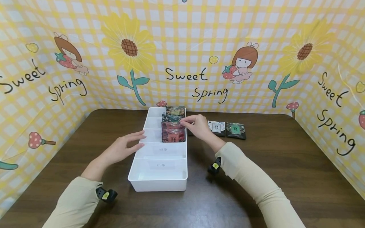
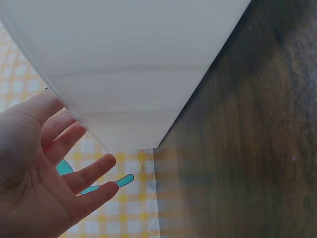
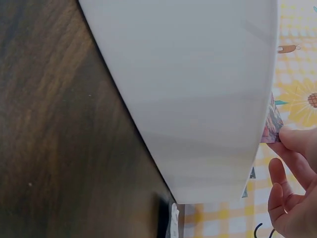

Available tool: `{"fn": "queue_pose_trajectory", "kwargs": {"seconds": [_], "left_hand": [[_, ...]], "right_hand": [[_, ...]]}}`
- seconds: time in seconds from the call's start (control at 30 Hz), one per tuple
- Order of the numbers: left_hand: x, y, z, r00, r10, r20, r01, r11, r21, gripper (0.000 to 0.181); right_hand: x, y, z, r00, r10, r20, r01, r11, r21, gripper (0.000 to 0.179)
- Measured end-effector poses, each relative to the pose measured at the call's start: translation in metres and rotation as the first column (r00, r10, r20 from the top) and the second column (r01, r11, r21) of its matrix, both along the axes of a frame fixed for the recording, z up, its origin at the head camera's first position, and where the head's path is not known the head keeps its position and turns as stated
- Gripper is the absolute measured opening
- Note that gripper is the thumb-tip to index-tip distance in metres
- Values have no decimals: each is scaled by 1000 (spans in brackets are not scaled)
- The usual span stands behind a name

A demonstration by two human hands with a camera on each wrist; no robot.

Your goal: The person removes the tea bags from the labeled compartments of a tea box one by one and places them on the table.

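Red packet (image 3: pixel 272 125) pinched in my right hand (image 1: pixel 198 127), I'm best guiding it squarely inside the white box (image 1: pixel 159 186), my loosely spread left hand (image 1: pixel 122 146) resting alongside.

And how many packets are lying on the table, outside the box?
2 plainly visible: white packet and green packet, right of the box. The right hand may hide more.
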State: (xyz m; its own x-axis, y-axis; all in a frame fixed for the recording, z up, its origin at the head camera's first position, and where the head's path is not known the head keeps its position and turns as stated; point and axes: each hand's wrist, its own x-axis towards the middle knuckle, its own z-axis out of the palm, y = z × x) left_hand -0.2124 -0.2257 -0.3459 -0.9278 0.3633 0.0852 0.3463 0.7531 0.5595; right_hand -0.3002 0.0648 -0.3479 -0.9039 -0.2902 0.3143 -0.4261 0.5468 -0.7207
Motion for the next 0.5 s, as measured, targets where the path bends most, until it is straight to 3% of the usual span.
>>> {"fn": "queue_pose_trajectory", "kwargs": {"seconds": [0.5], "left_hand": [[-1,-1,-1,1000,-9,-20,9,1000,0,44]], "right_hand": [[4,7,20,997,-48,-55,41,991,-126,19]]}}
